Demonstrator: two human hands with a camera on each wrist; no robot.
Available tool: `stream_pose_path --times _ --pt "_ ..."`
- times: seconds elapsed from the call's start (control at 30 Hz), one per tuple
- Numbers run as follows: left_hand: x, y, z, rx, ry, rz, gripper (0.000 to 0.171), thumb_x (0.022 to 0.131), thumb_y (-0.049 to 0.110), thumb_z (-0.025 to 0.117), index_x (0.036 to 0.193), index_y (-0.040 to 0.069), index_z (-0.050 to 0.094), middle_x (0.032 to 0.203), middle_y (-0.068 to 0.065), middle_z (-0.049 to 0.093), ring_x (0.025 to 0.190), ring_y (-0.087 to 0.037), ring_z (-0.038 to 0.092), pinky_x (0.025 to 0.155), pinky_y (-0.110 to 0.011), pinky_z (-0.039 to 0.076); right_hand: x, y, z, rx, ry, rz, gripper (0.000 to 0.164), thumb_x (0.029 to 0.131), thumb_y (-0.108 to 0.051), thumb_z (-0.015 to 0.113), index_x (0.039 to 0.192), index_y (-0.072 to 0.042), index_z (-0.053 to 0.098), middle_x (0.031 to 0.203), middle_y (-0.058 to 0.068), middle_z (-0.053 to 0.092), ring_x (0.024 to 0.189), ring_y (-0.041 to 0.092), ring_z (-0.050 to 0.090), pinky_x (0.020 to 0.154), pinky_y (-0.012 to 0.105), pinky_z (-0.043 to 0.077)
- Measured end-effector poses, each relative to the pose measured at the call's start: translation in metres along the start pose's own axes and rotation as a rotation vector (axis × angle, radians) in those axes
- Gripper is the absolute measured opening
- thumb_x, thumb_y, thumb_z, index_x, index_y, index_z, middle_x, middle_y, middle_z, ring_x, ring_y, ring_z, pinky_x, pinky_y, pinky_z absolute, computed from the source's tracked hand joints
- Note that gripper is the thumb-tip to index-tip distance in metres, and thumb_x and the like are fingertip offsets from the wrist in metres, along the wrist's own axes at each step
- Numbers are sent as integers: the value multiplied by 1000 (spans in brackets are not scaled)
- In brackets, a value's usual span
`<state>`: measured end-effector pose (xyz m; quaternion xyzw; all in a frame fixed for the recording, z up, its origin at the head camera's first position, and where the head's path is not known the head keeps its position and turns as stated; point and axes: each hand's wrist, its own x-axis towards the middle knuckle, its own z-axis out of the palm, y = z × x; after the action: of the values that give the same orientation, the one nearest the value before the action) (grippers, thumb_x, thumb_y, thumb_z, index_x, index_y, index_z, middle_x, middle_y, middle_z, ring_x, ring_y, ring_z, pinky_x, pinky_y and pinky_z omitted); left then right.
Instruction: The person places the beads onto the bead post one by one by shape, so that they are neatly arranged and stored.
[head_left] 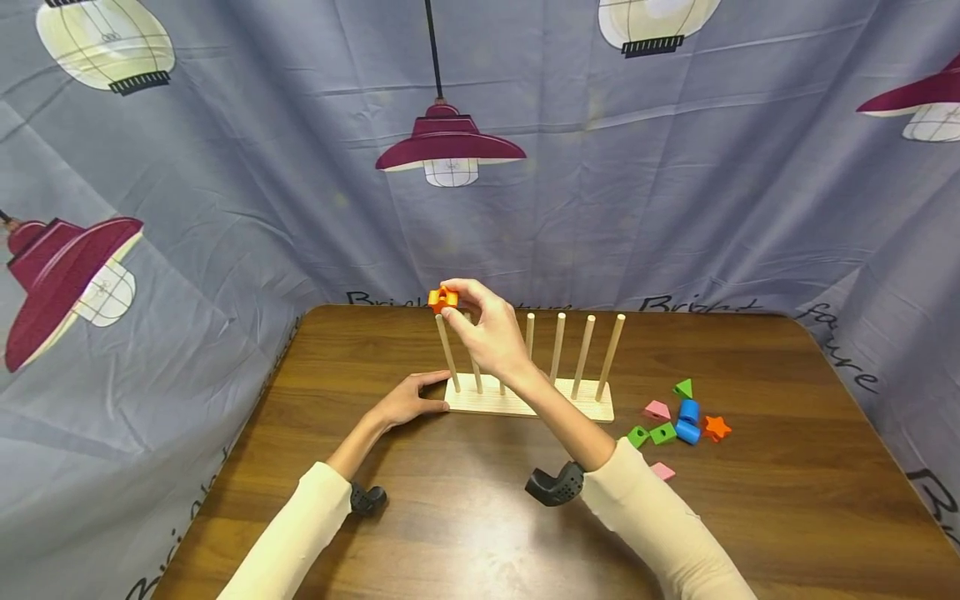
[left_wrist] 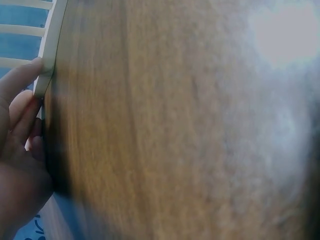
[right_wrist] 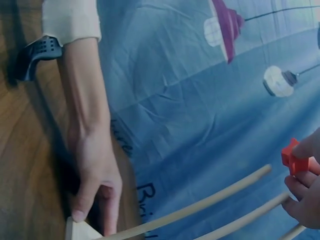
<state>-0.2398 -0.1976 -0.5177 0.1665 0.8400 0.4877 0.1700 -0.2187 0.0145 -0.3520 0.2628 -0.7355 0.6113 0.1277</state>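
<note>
My right hand point(head_left: 491, 332) pinches an orange star block point(head_left: 443, 299) with a hole through it. The block is just above the tip of the leftmost peg point(head_left: 448, 354) of a wooden peg rack point(head_left: 487, 404); in the right wrist view the star point(right_wrist: 294, 157) looks red, between thumb and fingers. At the rack's left end, my left hand point(head_left: 407, 402) holds the base, thumb at the front corner and fingers at the back. In the left wrist view the thumb lies against the base edge point(left_wrist: 49, 60). My right hand and forearm hide some of the middle pegs.
Right of the rack lie loose blocks: a green triangle point(head_left: 683, 388), pink pieces point(head_left: 657, 409), blue cylinders point(head_left: 687, 431), green blocks point(head_left: 663, 432) and another orange star point(head_left: 717, 428). My right sleeve partly covers this group's near side. A patterned curtain point(head_left: 570, 208) hangs behind the table.
</note>
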Motion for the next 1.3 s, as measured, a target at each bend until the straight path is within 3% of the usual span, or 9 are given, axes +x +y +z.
stream_pose_path --times 0.27,0.43,0.53,0.63,0.83,0.9,1.03,1.2,1.3 --pt "0 0 0 18 14 -9 65 87 11 77 145 0 50 151 -18 44 144 -35 30 116 -51 22 -5 13 11 -131 -1 58 29 93 -5 70 121 -4 63 114 10 70 93 19 62 70 29 40" --pt "-1 1 1 25 13 -3 65 87 12 77 145 -1 50 150 -19 44 144 -37 30 116 -53 21 -9 23 16 -162 5 92 29 90 -7 74 118 -5 66 110 10 70 88 24 58 84 36 42" --pt "0 1 2 32 19 14 65 87 12 77 144 -2 50 149 -20 46 143 -37 31 115 -53 22 -16 33 21 -141 19 163 33 90 -9 75 121 -6 62 115 11 68 110 26 60 95 43 45" --pt "2 -1 2 32 19 20 64 88 12 77 144 -3 50 148 -21 46 142 -37 32 115 -53 23 -26 48 27 -96 35 242 34 90 -9 75 121 -6 61 119 13 66 117 32 58 99 51 44" --pt "3 -3 2 33 9 28 65 88 10 76 145 -4 48 150 -21 44 142 -37 32 115 -52 23 -52 83 42 -45 78 350 29 89 -6 75 115 -4 64 116 14 67 117 35 57 97 51 45" --pt "2 -2 2 38 14 26 65 88 10 76 145 -4 48 150 -21 44 142 -37 33 116 -51 23 -60 95 47 -34 85 389 28 88 -4 74 115 -3 64 116 14 67 112 36 59 83 44 50" --pt "0 0 2 52 23 6 66 88 12 76 145 -5 47 150 -22 43 142 -38 32 116 -51 22 -73 118 55 -67 93 451 27 86 -2 77 110 -1 66 111 15 69 104 35 61 75 41 51" --pt "0 1 2 36 3 -22 68 89 13 76 147 -5 44 152 -22 40 144 -39 28 116 -53 20 -80 132 58 -119 106 461 26 84 -5 80 107 0 68 107 14 71 109 36 62 94 49 48" --pt "-1 0 1 34 3 -20 68 90 14 76 147 -4 44 153 -22 39 144 -39 28 116 -54 20 -80 133 59 -112 107 453 27 83 -4 80 107 0 67 107 15 71 110 38 62 95 52 47"
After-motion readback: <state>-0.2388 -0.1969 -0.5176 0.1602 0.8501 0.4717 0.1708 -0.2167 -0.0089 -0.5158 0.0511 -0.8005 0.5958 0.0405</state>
